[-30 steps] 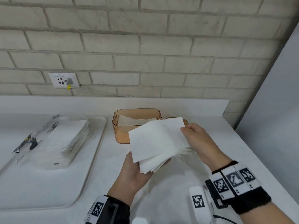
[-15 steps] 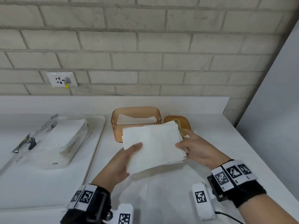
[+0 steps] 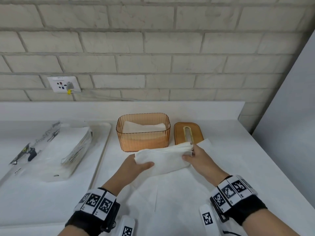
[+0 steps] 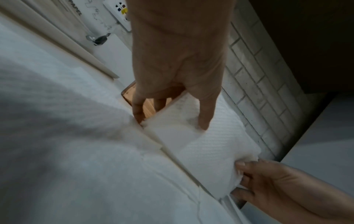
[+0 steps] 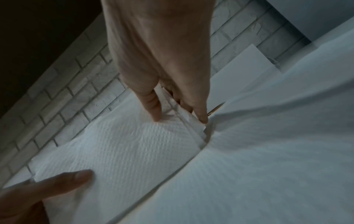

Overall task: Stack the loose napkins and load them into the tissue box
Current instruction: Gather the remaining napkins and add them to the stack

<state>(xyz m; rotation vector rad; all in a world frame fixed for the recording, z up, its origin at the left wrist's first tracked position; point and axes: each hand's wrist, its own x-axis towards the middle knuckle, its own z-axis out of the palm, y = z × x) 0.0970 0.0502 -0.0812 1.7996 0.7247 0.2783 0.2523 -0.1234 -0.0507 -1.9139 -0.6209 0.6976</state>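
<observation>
Both hands hold one stack of napkins [image 3: 162, 160] between them, low over the counter [image 3: 226, 150]. The left hand [image 3: 134, 165] grips the left end with the thumb on top, and the right hand [image 3: 198, 158] pinches the right end, where the edges are fanned and uneven. I think they hold it so to square the sheets before loading. The tissue box [image 3: 143, 133] stands open just beyond the hands, already with napkins inside. Its lid [image 3: 188, 133] lies beyond the right hand, out of the way. A large paper sheet [image 3: 170, 193] lies under the hands.
</observation>
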